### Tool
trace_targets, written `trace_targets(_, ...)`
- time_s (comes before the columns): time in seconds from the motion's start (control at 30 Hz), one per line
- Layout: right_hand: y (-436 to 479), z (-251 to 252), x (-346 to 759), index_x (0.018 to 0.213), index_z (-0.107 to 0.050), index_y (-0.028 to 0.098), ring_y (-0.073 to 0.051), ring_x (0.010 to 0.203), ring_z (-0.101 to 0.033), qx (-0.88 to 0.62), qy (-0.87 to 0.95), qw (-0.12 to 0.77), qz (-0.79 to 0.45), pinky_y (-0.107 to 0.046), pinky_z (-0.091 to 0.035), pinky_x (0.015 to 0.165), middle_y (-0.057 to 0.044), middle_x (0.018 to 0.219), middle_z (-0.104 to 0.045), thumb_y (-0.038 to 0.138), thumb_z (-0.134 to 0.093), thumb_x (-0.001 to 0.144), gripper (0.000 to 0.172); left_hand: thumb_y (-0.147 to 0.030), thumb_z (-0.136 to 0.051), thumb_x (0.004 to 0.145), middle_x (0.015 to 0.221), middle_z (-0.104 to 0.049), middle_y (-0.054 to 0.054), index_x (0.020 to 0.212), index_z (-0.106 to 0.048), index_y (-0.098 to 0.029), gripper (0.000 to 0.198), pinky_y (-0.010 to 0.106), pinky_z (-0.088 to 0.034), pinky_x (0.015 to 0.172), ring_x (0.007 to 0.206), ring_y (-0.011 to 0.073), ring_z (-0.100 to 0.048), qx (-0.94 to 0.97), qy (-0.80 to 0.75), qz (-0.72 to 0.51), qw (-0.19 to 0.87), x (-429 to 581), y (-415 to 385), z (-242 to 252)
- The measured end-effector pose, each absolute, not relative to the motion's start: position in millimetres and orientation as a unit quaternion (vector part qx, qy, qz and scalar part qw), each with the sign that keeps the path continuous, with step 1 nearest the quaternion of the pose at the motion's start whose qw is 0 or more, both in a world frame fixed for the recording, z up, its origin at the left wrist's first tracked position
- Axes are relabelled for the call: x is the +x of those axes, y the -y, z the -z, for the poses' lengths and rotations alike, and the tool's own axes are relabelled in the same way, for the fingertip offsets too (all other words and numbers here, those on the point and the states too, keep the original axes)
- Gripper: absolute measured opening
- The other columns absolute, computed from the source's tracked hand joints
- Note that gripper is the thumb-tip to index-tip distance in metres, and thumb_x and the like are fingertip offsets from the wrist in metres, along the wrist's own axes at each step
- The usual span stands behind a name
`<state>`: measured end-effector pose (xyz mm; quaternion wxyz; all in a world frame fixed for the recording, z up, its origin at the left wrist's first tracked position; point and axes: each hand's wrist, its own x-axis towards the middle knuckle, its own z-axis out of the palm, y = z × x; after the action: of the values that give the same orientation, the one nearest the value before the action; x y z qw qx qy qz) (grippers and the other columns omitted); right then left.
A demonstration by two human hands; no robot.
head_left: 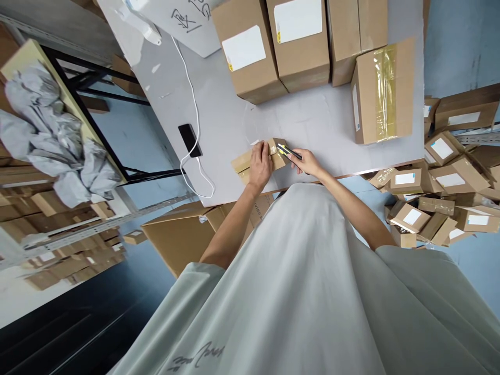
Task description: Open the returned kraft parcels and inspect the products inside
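Observation:
A small brown cardboard box [246,160] lies near the front edge of the grey table [312,117]. My left hand [261,165] rests on top of this box, its fingers bent and close together on the cardboard. From the right, my right hand [308,162] grips a black and yellow utility knife [289,152], whose front end is at the right part of the box. Whether the blade touches the cardboard is too small to tell.
Large boxes [302,57] line the table's back, with a taped box [385,94] at right. A phone [190,139] with a white cable lies left. Many boxes [449,179] are heaped right of the table; an open carton [179,234] stands below its front edge.

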<state>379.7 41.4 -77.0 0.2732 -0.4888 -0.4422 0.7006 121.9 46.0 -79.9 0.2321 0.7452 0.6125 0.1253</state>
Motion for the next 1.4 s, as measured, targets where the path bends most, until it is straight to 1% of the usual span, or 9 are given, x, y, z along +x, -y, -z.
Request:
trace_targets(0.27, -36, 58, 413, 0.103, -0.071, 0.019, -0.009, 0.044, -0.062, -0.468, 0.505, 0.162, -0.706, -0.019, -0.046, 0.047, 0.004, 0.07, -0.074, 0.034, -0.073, 0.115, 0.019, -0.037, -0.042, 0.113, 0.153, -0.074, 0.025, 0.152, -0.066, -0.017, 0.05, 0.065, -0.044, 0.14, 0.155, 0.0381, -0.066, 0.74, -0.625, -0.139, 0.206, 122, -51, 80)
trace_targets(0.5, -10, 51, 410, 0.108, -0.072, 0.02, -0.01, 0.049, -0.066, -0.512, 0.519, 0.164, -0.665, -0.021, -0.049, 0.056, 0.002, 0.081, -0.079, 0.034, -0.063, 0.117, 0.02, -0.039, -0.055, 0.11, 0.144, -0.077, 0.021, 0.15, -0.065, -0.022, 0.044, 0.064, -0.049, 0.134, 0.142, 0.0383, -0.072, 0.765, -0.598, -0.114, 0.212, 119, -56, 51)
trace_targets(0.7, -4, 54, 405, 0.112, -0.074, 0.02, -0.011, 0.05, -0.067, -0.522, 0.506, 0.167, -0.666, -0.022, -0.05, 0.057, 0.002, 0.083, -0.08, 0.037, -0.062, 0.118, 0.021, -0.051, -0.061, 0.115, 0.101, -0.079, 0.012, 0.111, -0.065, -0.027, 0.025, 0.054, -0.064, 0.105, 0.105, 0.0323, -0.08, 0.684, -0.696, -0.163, 0.147, 118, -36, 39)
trace_targets(0.8, -5, 52, 406, 0.118, -0.076, 0.02, -0.013, 0.052, -0.068, -0.525, 0.508, 0.162, -0.664, -0.022, -0.051, 0.056, 0.001, 0.083, -0.08, 0.038, -0.062, 0.118, 0.023, -0.058, -0.062, 0.114, 0.12, -0.083, 0.016, 0.117, -0.067, -0.026, 0.033, 0.056, -0.062, 0.116, 0.126, 0.0346, -0.079, 0.729, -0.641, -0.149, 0.186, 126, -19, 38)
trace_targets(0.87, -6, 50, 408, 0.122, -0.076, 0.02, -0.013, 0.053, -0.069, -0.524, 0.513, 0.161, -0.66, -0.022, -0.051, 0.055, 0.0, 0.084, -0.081, 0.039, -0.061, 0.118, 0.025, -0.062, -0.072, 0.108, 0.149, -0.077, 0.021, 0.129, -0.07, -0.024, 0.043, 0.065, -0.051, 0.131, 0.156, 0.0423, -0.064, 0.777, -0.583, -0.115, 0.21, 128, -10, 36)
trace_targets(0.93, -6, 47, 410, 0.121, -0.077, 0.019, -0.013, 0.053, -0.069, -0.524, 0.523, 0.162, -0.652, -0.022, -0.05, 0.056, 0.0, 0.086, -0.082, 0.039, -0.061, 0.118, 0.026, -0.059, -0.079, 0.103, 0.163, -0.069, 0.023, 0.142, -0.069, -0.022, 0.055, 0.072, -0.04, 0.139, 0.169, 0.0476, -0.05, 0.797, -0.556, -0.077, 0.223, 127, -4, 34)
trace_targets(1.03, -6, 44, 413, 0.119, -0.078, 0.019, -0.012, 0.053, -0.068, -0.529, 0.535, 0.157, -0.64, -0.021, -0.05, 0.056, 0.0, 0.084, -0.081, 0.037, -0.062, 0.118, 0.024, -0.046, -0.08, 0.102, 0.162, -0.07, 0.024, 0.151, -0.066, -0.02, 0.057, 0.074, -0.039, 0.138, 0.162, 0.048, -0.056, 0.797, -0.557, -0.04, 0.23, 121, -2, 32)
trace_targets(1.27, -2, 44, 410, 0.12, -0.08, 0.022, -0.015, 0.057, -0.069, -0.541, 0.54, 0.157, -0.625, -0.023, -0.051, 0.061, 0.001, 0.08, -0.078, 0.039, -0.067, 0.116, 0.023, -0.037, -0.09, 0.095, 0.162, -0.069, 0.023, 0.133, -0.068, -0.025, 0.046, 0.068, -0.041, 0.136, 0.158, 0.0462, -0.059, 0.808, -0.544, -0.036, 0.223, 117, -12, 34)
trace_targets(1.4, 3, 45, 413, 0.116, -0.078, 0.022, -0.013, 0.052, -0.067, -0.527, 0.535, 0.156, -0.641, -0.023, -0.052, 0.06, 0.003, 0.076, -0.074, 0.041, -0.066, 0.115, 0.023, -0.038, -0.095, 0.091, 0.136, -0.08, 0.022, 0.125, -0.069, -0.025, 0.045, 0.066, -0.05, 0.124, 0.14, 0.0478, -0.069, 0.804, -0.55, 0.014, 0.227, 118, -14, 39)
